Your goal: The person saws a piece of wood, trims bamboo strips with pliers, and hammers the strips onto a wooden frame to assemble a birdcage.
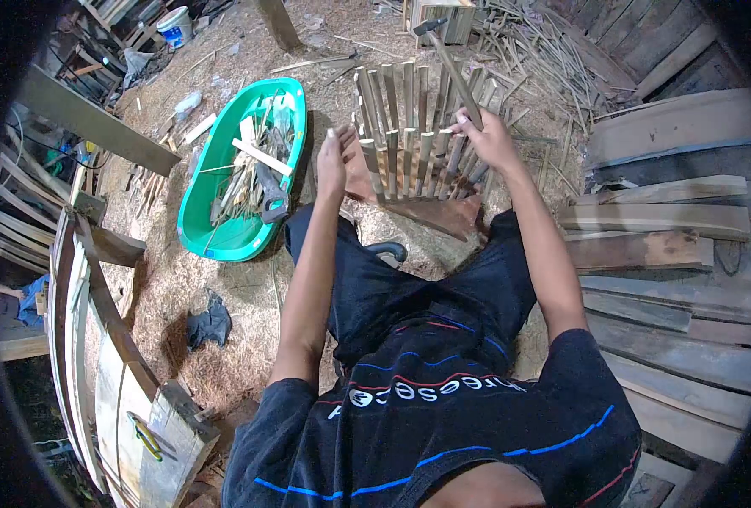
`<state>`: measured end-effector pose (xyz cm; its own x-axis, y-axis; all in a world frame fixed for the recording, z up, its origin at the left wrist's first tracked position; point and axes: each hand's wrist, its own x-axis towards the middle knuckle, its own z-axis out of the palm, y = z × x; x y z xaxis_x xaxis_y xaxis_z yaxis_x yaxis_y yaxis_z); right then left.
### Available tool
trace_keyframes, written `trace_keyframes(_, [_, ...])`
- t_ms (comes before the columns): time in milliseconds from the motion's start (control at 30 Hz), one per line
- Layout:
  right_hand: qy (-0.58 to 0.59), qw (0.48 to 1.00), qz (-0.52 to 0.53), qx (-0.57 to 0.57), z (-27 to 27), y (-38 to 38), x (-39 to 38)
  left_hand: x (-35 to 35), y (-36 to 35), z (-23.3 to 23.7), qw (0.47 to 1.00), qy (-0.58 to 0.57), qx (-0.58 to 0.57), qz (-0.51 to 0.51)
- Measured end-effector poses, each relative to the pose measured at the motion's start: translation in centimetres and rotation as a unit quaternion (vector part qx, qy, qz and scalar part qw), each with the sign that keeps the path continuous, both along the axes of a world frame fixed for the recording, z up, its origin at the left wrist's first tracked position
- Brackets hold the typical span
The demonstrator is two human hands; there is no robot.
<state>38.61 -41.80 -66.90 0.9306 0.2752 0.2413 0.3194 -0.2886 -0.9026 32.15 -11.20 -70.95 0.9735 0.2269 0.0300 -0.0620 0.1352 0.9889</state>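
Observation:
My right hand (487,142) is closed around the wooden handle of a hammer (456,76), whose dark head points up and away from me. Between my knees stands a wooden piece with a reddish-brown base board (435,212) and rows of upright wooden slats (425,157). The hammer handle overlaps the slats on the right side. My left hand (333,162) is raised at the left edge of this piece, fingers pointing up and apart, with nothing visible in it. A dark curved handle (386,250) lies on the ground just before my lap.
To the left, a green tub (198,222) holds wood strips and a handsaw (271,195). Planks (655,220) are stacked on the right. Curved boards with pliers (145,438) lie at lower left. Shavings and a black cloth (209,322) cover the ground; a white bucket (175,28) stands behind.

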Motion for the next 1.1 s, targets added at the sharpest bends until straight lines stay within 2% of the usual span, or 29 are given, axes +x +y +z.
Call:
trace_keyframes(67, [-0.001,1.000,0.007,0.005,-0.4,0.0,1.2,-0.2,-0.8,-1.5,0.999,-0.035,0.036,0.011])
trace_keyframes(133, [-0.006,1.000,0.012,-0.002,-0.2,0.0,1.7,-1.4,-2.6,-0.5,0.997,-0.045,0.051,0.045])
trace_keyframes(267, [-0.012,0.999,0.011,-0.051,1.8,0.1,1.1,-1.2,-3.6,-3.8,0.991,-0.072,0.106,0.039])
trace_keyframes(400, [-0.107,0.992,0.016,-0.063,2.8,-1.2,1.6,-2.5,-4.6,-3.2,0.985,-0.076,0.150,0.047])
trace_keyframes(433, [-0.074,0.996,-0.016,-0.048,2.3,-1.6,1.8,-2.3,-4.6,-3.6,0.984,-0.079,0.144,0.061])
trace_keyframes(533, [-0.231,0.959,-0.159,-0.048,0.9,-3.1,0.7,-2.6,-5.0,-3.6,0.984,-0.064,0.127,0.105])
trace_keyframes(567, [-0.157,0.969,-0.191,-0.022,-0.2,-3.8,0.3,-2.7,-5.3,-3.4,0.984,-0.050,0.124,0.120])
trace_keyframes(633, [-0.141,0.956,-0.257,-0.022,-0.9,-3.9,-1.8,-2.5,-6.0,-4.1,0.978,-0.029,0.128,0.161])
trace_keyframes(667, [-0.133,0.948,-0.289,-0.022,-1.3,-4.1,-2.7,-2.1,-6.2,-5.9,0.978,-0.017,0.129,0.163])
trace_keyframes(700, [-0.095,0.955,-0.281,0.012,-2.9,-4.6,-3.1,-1.5,-6.2,-8.5,0.978,-0.006,0.130,0.165])
trace_keyframes(733, [-0.044,0.959,-0.280,0.028,-4.0,-4.8,-3.4,-1.6,-6.9,-7.8,0.977,0.006,0.130,0.168])
trace_keyframes(767, [0.007,0.959,-0.278,0.045,-5.2,-5.0,-3.8,-2.4,-7.9,-7.3,0.990,0.054,0.051,0.122])
trace_keyframes(800, [0.059,0.957,-0.276,0.062,-6.7,-5.1,-3.8,-2.4,-8.2,-7.9,0.991,0.055,0.068,0.098])
trace_keyframes(833, [0.009,0.957,-0.211,0.201,-9.9,-5.3,-3.0,-2.3,-8.4,-8.9,0.992,0.056,0.085,0.076])
trace_keyframes(867, [0.044,0.951,-0.205,0.229,-11.4,-5.2,-2.8,-2.1,-8.6,-10.0,0.992,0.057,0.103,0.054])
trace_keyframes(933, [0.071,0.961,-0.199,0.179,-12.4,-4.9,-3.0,-1.8,-9.0,-11.5,0.991,0.029,0.114,0.066])
trace_keyframes(1000, [0.046,0.968,-0.229,0.091,-11.8,-4.2,-3.2,-1.6,-9.2,-13.0,0.991,-0.009,0.110,0.073])
trace_keyframes(1033, [0.035,0.968,-0.243,0.047,-11.6,-3.9,-3.6,-1.7,-9.3,-14.2,0.986,-0.007,0.151,0.073])
trace_keyframes(1100, [0.025,0.969,-0.239,0.051,-11.6,-3.8,-3.7,-2.1,-9.3,-15.9,0.970,-0.006,0.234,0.070])
